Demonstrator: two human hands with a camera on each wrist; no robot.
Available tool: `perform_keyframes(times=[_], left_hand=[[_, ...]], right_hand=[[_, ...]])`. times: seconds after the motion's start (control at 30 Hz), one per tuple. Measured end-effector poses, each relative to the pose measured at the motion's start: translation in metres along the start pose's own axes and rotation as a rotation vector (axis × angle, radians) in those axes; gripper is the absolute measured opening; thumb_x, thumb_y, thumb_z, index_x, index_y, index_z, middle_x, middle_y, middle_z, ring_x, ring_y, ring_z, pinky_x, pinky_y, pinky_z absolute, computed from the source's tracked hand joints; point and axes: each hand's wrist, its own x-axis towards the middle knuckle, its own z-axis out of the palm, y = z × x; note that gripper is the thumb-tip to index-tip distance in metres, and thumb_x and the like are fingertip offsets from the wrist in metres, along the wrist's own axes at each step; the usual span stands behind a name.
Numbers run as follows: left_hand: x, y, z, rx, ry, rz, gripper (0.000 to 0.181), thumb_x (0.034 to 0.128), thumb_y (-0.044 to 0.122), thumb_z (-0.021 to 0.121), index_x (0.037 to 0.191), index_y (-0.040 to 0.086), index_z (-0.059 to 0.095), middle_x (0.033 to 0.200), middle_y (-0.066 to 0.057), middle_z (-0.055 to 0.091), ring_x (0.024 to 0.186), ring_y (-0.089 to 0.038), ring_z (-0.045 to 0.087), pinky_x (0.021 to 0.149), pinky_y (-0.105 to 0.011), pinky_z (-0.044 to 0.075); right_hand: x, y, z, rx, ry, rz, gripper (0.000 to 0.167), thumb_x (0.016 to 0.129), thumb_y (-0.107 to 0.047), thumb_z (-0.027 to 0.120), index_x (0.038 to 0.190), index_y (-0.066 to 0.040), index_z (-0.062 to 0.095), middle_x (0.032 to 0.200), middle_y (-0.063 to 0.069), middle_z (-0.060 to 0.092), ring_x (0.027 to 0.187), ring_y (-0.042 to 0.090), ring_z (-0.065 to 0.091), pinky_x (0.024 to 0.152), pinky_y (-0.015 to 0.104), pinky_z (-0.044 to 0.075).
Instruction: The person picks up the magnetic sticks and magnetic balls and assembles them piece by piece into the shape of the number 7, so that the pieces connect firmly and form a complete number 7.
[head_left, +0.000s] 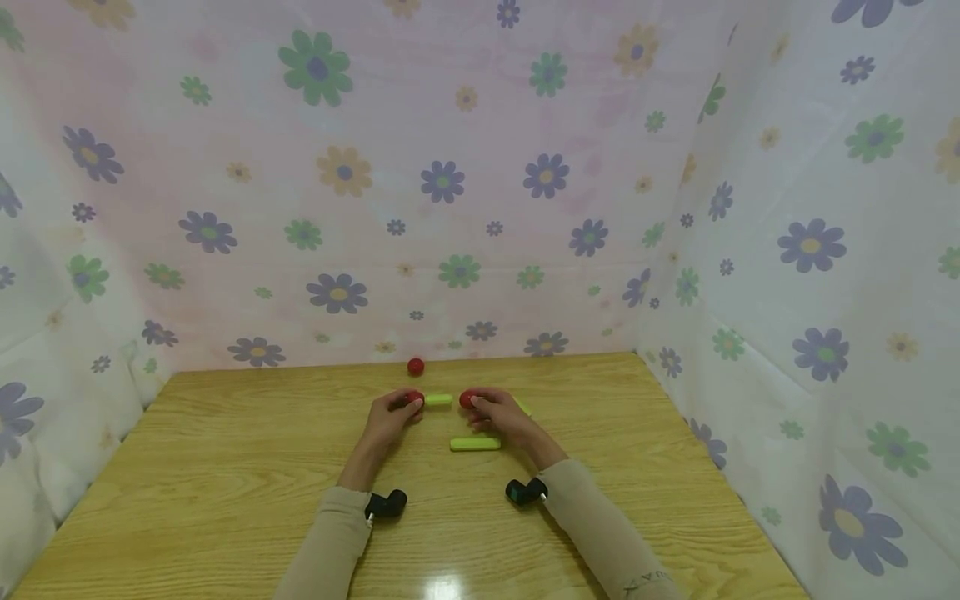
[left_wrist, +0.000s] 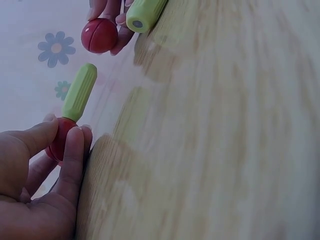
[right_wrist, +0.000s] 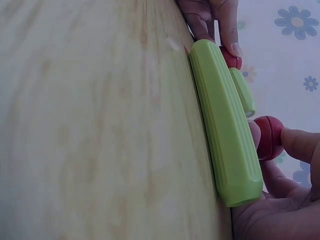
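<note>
light-green, ridged, plastic-looking rod (left_wrist: 80, 92) touches glossy red ball (left_wrist: 59, 142) pinched by left hand (head_left: 390, 418); right hand (head_left: 507, 415) pinches second red ball (head_left: 467, 399), apart from rod. third red ball (head_left: 416, 367) beyond left hand.

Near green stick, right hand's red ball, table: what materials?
Green stick: probably satin plastic; uniform color, molded-looking ridges.
Red ball: glossy, maybe plastic or painted wood; highlight and seam line.
Table: wood or wood-look laminate, semi-gloss; grain and light glare.
</note>
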Motion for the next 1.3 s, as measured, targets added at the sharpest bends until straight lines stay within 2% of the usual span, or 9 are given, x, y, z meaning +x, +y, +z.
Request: perform_keyframes(times=[0.23, 0.57, 0.8, 1.0, 1.3], left_hand=[[-0.0011, 0.0003, -0.0002, 0.016, 0.003, 0.002, 0.041, 0.1012, 0.002, 0.065, 0.14, -0.01, 0.057, 0.121, -0.023, 0.059, 0.089, -0.012, 0.069, 0.078, -0.02, 0.06], [-0.0037, 0.0016, -0.0002, 0.0, -0.002, 0.024, 0.041, 0.1015, 0.003, 0.065, 0.139, -0.012, 0.057, 0.121, -0.025, 0.059, 0.091, -0.013, 0.069, 0.08, -0.022, 0.061], [-0.0037, 0.0011, 0.0001, -0.003, -0.003, 0.025, 0.04, 0.1019, 0.002, 0.064, 0.139, -0.012, 0.056, 0.123, -0.025, 0.059, 0.09, -0.013, 0.069, 0.079, -0.021, 0.06], [-0.0041, 0.0008, 0.0004, -0.026, -0.005, 0.029, 0.041, 0.1016, 0.001, 0.064, 0.139, -0.012, 0.056, 0.123, -0.026, 0.059, 0.091, -0.015, 0.069, 0.079, -0.021, 0.061], [-0.0035, 0.0001, 0.0005, -0.018, -0.006, 0.02, 0.043, 0.1018, 0.002, 0.064, 0.141, -0.012, 0.055, 0.127, -0.027, 0.058, 0.095, -0.017, 0.07, 0.079, -0.02, 0.06]], right_hand=[[0.0024, -0.0029, 0.0014, 0.002, -0.002, 0.029, 0.047, 0.112, -0.02, 0.05, 0.15, 0.007, 0.046, 0.099, 0.007, 0.069, 0.075, 0.007, 0.065, 0.07, 0.021, 0.059], [0.0016, -0.0073, 0.0032, -0.043, 0.01, 0.036, 0.048, 0.112, -0.019, 0.049, 0.151, 0.008, 0.044, 0.117, 0.018, 0.068, 0.081, 0.008, 0.067, 0.073, 0.021, 0.059], [0.0033, -0.0077, 0.0032, -0.029, 0.029, 0.058, 0.049, 0.112, -0.019, 0.048, 0.152, 0.008, 0.043, 0.113, 0.015, 0.069, 0.08, 0.007, 0.068, 0.071, 0.02, 0.059], [0.0053, -0.0067, 0.0027, -0.015, 0.026, 0.063, 0.049, 0.112, -0.018, 0.048, 0.153, 0.008, 0.042, 0.119, 0.02, 0.069, 0.079, 0.007, 0.069, 0.071, 0.02, 0.06], [0.0082, -0.0034, 0.004, -0.029, 0.059, 0.074, 0.049, 0.113, -0.021, 0.047, 0.152, 0.008, 0.043, 0.118, 0.022, 0.071, 0.078, 0.008, 0.071, 0.074, 0.023, 0.061]])
